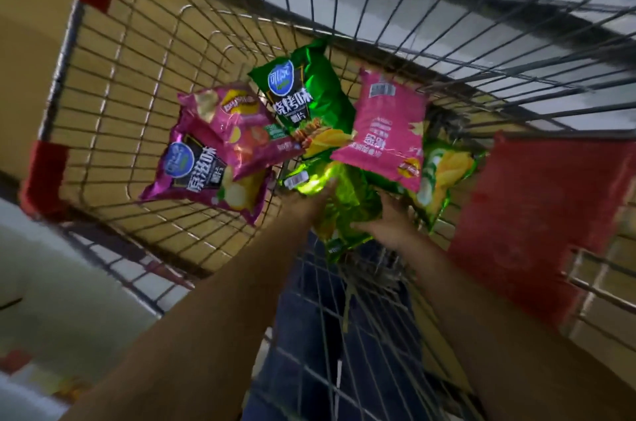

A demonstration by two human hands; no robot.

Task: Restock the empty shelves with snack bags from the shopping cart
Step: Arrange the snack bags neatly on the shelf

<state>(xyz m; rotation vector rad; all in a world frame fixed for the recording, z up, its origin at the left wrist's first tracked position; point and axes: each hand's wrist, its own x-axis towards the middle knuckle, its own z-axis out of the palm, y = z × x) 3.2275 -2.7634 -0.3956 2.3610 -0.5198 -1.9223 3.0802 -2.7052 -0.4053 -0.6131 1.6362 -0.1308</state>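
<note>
Yellowish floor shows through the wire shopping cart [113, 83] with red plastic corners. Both hands reach in at its near edge: the left hand [303, 202] and right hand [392, 221] close on either side of a crinkled bright green foil snack bag [347, 203], its barcode showing. This looks like the pickup step; next it must be lifted clear toward the shelves, which are out of view. A purple bag [203, 176], magenta bag [241, 128], dark green bag [306, 104] reading 烧烤味, and pink bag [385, 131] lie mid-basket
</note>
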